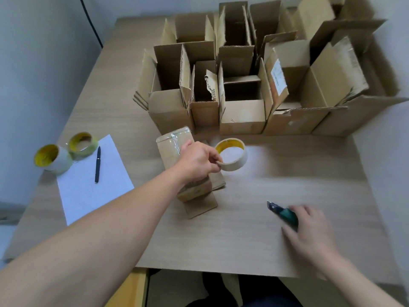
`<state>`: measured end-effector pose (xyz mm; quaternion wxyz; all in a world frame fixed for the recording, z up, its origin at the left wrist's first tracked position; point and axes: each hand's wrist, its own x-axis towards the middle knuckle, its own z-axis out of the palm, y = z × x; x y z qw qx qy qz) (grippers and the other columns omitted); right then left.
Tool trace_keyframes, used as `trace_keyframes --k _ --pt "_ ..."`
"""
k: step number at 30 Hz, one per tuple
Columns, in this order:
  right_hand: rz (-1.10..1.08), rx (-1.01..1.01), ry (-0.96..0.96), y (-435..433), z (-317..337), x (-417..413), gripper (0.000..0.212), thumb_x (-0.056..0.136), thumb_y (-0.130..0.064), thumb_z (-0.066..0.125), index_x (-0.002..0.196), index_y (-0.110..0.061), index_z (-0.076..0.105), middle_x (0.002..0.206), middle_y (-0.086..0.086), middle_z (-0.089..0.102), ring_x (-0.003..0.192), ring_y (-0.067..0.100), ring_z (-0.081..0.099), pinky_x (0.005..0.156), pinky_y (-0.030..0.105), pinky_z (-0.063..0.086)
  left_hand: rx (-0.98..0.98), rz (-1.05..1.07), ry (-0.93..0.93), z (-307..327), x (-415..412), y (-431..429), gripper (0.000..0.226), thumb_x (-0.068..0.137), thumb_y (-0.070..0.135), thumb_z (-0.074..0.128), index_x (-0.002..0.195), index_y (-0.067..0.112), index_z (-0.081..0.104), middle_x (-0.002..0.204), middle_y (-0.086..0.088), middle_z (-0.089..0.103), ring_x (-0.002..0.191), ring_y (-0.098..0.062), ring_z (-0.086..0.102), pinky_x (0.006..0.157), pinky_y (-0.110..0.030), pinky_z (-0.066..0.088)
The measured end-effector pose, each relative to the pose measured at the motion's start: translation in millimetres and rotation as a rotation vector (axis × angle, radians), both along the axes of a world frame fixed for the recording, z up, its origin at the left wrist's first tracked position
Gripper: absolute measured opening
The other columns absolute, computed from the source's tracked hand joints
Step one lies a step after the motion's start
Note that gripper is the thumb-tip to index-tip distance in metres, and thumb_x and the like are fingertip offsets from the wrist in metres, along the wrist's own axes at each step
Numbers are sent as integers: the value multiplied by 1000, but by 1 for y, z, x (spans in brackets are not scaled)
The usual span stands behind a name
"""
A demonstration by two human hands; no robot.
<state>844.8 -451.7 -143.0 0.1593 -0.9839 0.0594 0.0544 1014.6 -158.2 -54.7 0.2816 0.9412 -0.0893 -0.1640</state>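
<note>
My left hand (pixel 197 161) pinches the near rim of a roll of clear packing tape (pixel 233 155) with a yellow core, held just right of a small taped cardboard box (pixel 174 149) that lies on the table. My forearm crosses over that box and hides its middle. My right hand (pixel 309 231) lies low on the table at the right, fingers curled round a green utility knife (pixel 281 212) whose blade end points up and left. The right hand is blurred.
Several open cardboard boxes (pixel 241 116) stand in rows at the back of the wooden table (pixel 254 218). At the left lie a white sheet of paper (pixel 88 187), a dark pen (pixel 97 165) and two more tape rolls (pixel 52 159).
</note>
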Motion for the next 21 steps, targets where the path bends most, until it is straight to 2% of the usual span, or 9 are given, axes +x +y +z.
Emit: trace_keyframes --k 1,3,5,7,9,11,15,21 --pt "22 -27 10 -5 -9 -13 40 71 -22 80 108 -12 67 94 9 60 85 36 56 71 43 49 -2 4 -1 0 0 -1 16 76 25 80 73 36 70 60 24 60 73 10 51 118 -44 11" --pt "31 -25 -25 -2 -13 -26 28 81 -26 66 104 -11 68 86 8 59 77 36 57 65 41 48 -5 0 -2 0 -1 -2 17 76 27 80 71 38 68 61 24 61 73 13 51 117 -45 13" --pt "6 90 -37 14 -5 -25 38 88 -35 45 106 -11 68 87 7 61 79 34 59 64 38 47 -25 0 2 3 -2 -2 21 76 27 81 68 40 66 61 25 62 73 14 52 117 -46 13" --pt "-3 270 -46 43 12 -17 47 90 -39 34 111 -13 67 90 3 63 84 27 60 64 33 43 -41 8 6 6 -2 -2 21 76 26 82 68 39 66 62 25 62 73 13 52 116 -45 14" --pt "34 416 -72 73 31 -6 46 88 -36 37 114 -15 67 93 -2 64 86 15 55 67 26 36 -48 10 11 7 -1 -2 18 76 26 82 70 37 69 63 25 62 73 13 52 115 -46 18" --pt "85 497 -73 98 46 5 38 89 -30 44 118 -19 66 93 -5 62 86 11 54 70 25 37 -59 10 23 8 -1 -3 17 76 26 82 71 37 70 65 23 64 74 12 53 116 -47 18" --pt "125 524 -61 124 58 22 31 95 -15 54 123 -25 62 90 -8 52 87 15 53 73 31 41 -58 16 30 11 -3 -3 16 76 26 81 72 38 70 62 25 63 75 12 53 117 -47 16" --pt "135 510 -33 135 57 32 25 96 -16 52 119 -20 62 90 0 53 86 23 53 76 42 47 -64 8 52 12 -3 -2 23 77 25 80 66 41 67 54 34 59 68 18 52 118 -48 15"
